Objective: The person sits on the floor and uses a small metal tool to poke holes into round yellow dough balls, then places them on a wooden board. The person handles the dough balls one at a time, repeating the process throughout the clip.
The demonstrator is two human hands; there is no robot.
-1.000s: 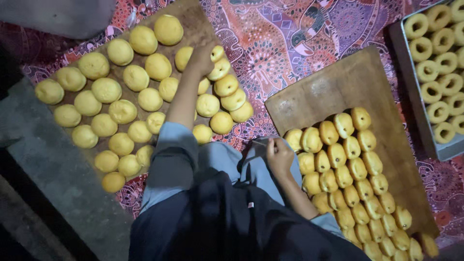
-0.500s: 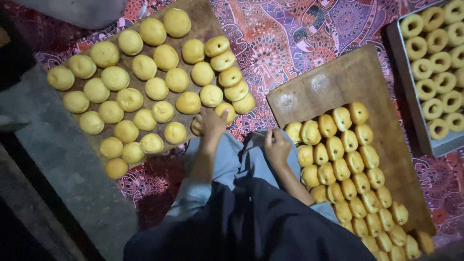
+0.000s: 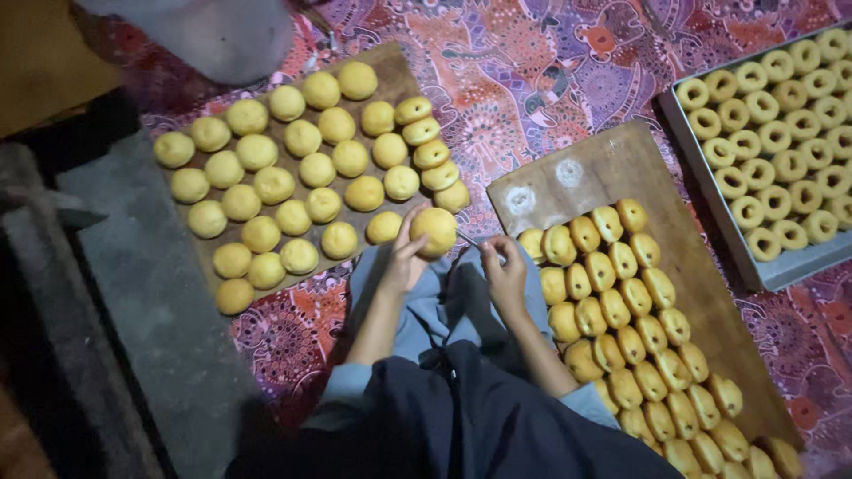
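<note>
Since a moment ago your left hand point(image 3: 404, 262) has lifted one round bun point(image 3: 435, 231) clear, grasping it just left of your right hand point(image 3: 504, 273), which curls around something too small to tell.

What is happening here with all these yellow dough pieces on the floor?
A person sits on a patterned cloth between two wooden boards. The left hand holds one round dough ball beside the left board, which is full of round balls. The right hand rests near the right board, which carries rows of folded pieces. A metal tray of ring-shaped pieces lies further right.
</note>
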